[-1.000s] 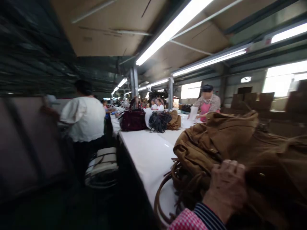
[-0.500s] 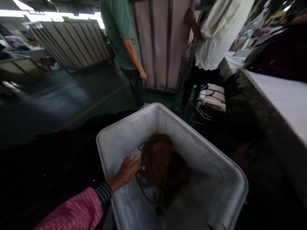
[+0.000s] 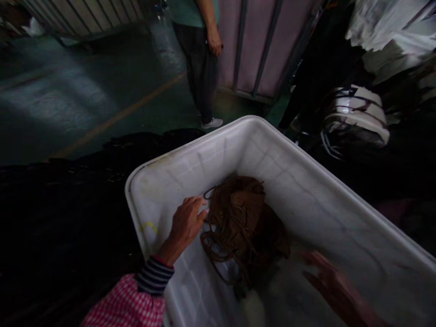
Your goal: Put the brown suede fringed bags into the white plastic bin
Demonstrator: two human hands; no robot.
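A brown bag [image 3: 243, 222] with loose straps lies on the bottom of a white tub [image 3: 306, 181]. The left hand [image 3: 185, 223] reaches into the tub, fingers loose and unclenched, fingertips just beside the bag's left edge. The right hand [image 3: 327, 281] is blurred, spread open near the bag's lower right, holding nothing.

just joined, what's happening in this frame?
A person leans over a white bin with both hands inside. The left hand is open, fingertips at the edge of a brown bag with loose straps lying on the bin floor. The right hand is blurred, low in the bin just right of the bag, holding nothing visible. Behind the bin, another person stands by a pink cart.
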